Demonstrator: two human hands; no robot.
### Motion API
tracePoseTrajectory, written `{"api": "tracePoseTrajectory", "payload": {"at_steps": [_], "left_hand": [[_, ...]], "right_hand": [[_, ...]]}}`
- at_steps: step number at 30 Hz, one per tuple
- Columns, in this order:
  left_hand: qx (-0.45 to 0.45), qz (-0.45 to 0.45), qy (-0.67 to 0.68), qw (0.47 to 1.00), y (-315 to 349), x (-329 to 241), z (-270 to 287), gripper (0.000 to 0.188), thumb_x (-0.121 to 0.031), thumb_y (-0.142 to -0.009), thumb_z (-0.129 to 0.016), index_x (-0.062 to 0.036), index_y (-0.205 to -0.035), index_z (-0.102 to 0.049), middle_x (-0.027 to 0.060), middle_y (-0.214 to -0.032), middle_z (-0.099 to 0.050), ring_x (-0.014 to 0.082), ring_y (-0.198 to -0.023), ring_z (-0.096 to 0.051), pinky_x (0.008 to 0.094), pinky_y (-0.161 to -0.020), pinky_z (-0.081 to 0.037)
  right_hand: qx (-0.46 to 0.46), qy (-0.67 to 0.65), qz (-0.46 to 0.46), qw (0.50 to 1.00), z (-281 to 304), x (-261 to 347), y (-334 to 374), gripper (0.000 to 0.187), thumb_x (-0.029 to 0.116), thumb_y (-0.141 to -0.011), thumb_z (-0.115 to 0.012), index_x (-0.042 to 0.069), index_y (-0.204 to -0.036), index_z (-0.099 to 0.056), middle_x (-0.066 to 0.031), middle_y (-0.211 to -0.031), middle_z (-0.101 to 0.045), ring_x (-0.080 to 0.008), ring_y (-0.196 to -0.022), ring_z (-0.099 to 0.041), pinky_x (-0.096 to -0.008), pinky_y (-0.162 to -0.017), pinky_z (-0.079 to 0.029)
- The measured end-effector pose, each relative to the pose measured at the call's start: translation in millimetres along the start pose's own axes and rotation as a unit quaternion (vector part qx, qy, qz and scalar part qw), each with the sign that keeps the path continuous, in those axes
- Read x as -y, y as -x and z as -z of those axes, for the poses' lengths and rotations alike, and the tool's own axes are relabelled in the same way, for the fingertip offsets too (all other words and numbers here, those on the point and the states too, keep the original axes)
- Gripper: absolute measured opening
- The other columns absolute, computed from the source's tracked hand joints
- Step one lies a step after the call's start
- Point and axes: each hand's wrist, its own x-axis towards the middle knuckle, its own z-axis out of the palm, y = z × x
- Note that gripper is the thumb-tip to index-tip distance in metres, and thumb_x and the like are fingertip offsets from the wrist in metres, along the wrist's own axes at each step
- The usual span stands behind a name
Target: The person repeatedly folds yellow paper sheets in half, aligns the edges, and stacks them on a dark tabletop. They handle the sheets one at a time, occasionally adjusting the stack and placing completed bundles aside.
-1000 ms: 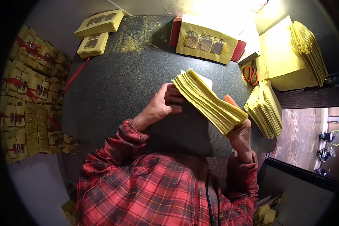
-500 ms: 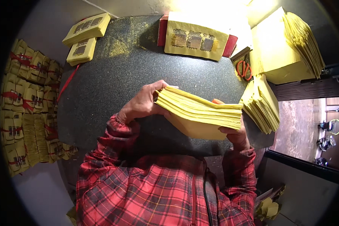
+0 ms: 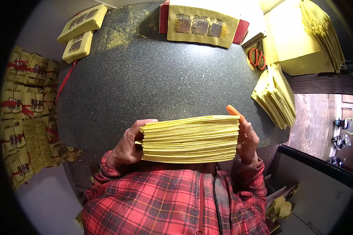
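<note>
Two hands clamp one thick stack of yellow paper sheets (image 3: pixel 190 139), and it sits level at the 6 o'clock side of the dark speckled table (image 3: pixel 153 82), held just in front of the red plaid shirt (image 3: pixel 172 203). The left hand (image 3: pixel 128 147) grips the stack's 9 o'clock end, fingers curled over the top edge and thumb tucked against the side. The right hand (image 3: pixel 246 141) presses flat against the 3 o'clock end, and one finger wears an orange rubber tip (image 3: pixel 233 111) poking up at the stack's upper corner. The sheets look squared up, edges facing the camera.

Over at 3 o'clock from the stack, a fanned pile of yellow sheets (image 3: pixel 276 96) leans at the table's edge. Up at 1 o'clock lie orange-handled scissors (image 3: pixel 256 57), just beside a big block of yellow paper (image 3: pixel 302 35). At 12 o'clock, a yellow sheet with dark printed squares (image 3: pixel 202 25) drapes over a red box (image 3: pixel 242 31). At 11 o'clock, two small yellow bundles (image 3: pixel 79 33) rest near the rim. Far out at 9 o'clock, rows of bundles tied with red string (image 3: pixel 25 113) are stacked off the table.
</note>
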Motion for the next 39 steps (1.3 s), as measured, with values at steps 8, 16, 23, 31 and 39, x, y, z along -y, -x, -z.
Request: {"api": "tracePoseTrajectory", "payload": {"at_steps": [8,16,23,31,39], "left_hand": [[-0.073,-0.023,0.176,0.981,0.6,-3.1,-19.8,0.123,-0.078,-0.088,-0.070,-0.0124,-0.172,-0.008,0.0286,-0.169,-0.031,0.0393,-0.156,-0.036,0.0563,-0.127,-0.032],[-0.095,0.013,0.167,0.981,-3.7,-20.9,-20.4,0.111,-0.085,-0.096,-0.046,-0.0070,-0.168,-0.012,0.0271,-0.162,-0.040,0.0338,-0.147,-0.048,0.0480,-0.121,-0.042],[-0.072,-0.013,0.131,0.989,-14.2,-20.1,-23.2,0.092,-0.072,-0.106,-0.037,-0.0031,-0.165,-0.017,0.0256,-0.158,-0.046,0.0312,-0.144,-0.051,0.0466,-0.120,-0.043],[-0.050,0.011,0.118,0.992,-18.6,-29.2,-20.4,0.075,-0.058,-0.113,-0.036,-0.0015,-0.161,-0.026,0.0232,-0.151,-0.055,0.0281,-0.139,-0.057,0.0432,-0.118,-0.046],[-0.036,0.013,0.195,0.980,-12.8,-18.5,-8.1,0.068,-0.053,-0.110,-0.053,-0.0021,-0.153,-0.042,0.0203,-0.149,-0.057,0.0284,-0.140,-0.057,0.0443,-0.118,-0.046]], "right_hand": [[-0.049,0.182,0.056,0.981,-42.9,-3.8,5.2,0.077,0.052,-0.111,-0.054,-0.006,-0.160,-0.043,-0.0260,-0.138,-0.069,-0.0268,-0.121,-0.071,-0.0393,-0.105,-0.056],[-0.076,0.211,0.067,0.972,-51.3,2.9,6.4,0.057,0.030,-0.111,-0.061,-0.005,-0.155,-0.051,-0.0182,-0.131,-0.074,-0.0206,-0.114,-0.072,-0.0362,-0.104,-0.056],[-0.105,0.252,0.080,0.959,-61.6,2.5,5.4,0.044,0.015,-0.109,-0.063,-0.003,-0.149,-0.060,-0.0157,-0.126,-0.076,-0.0158,-0.110,-0.071,-0.0313,-0.102,-0.056],[-0.116,0.275,0.081,0.951,-65.2,1.7,1.6,0.041,0.005,-0.108,-0.058,-0.002,-0.148,-0.061,-0.0134,-0.125,-0.077,-0.0133,-0.108,-0.071,-0.0291,-0.097,-0.057],[-0.057,0.470,0.151,0.868,-57.5,13.0,0.6,0.038,-0.002,-0.102,-0.065,0.000,-0.140,-0.070,-0.0099,-0.111,-0.078,-0.0117,-0.097,-0.071,-0.0264,-0.089,-0.055]]}}
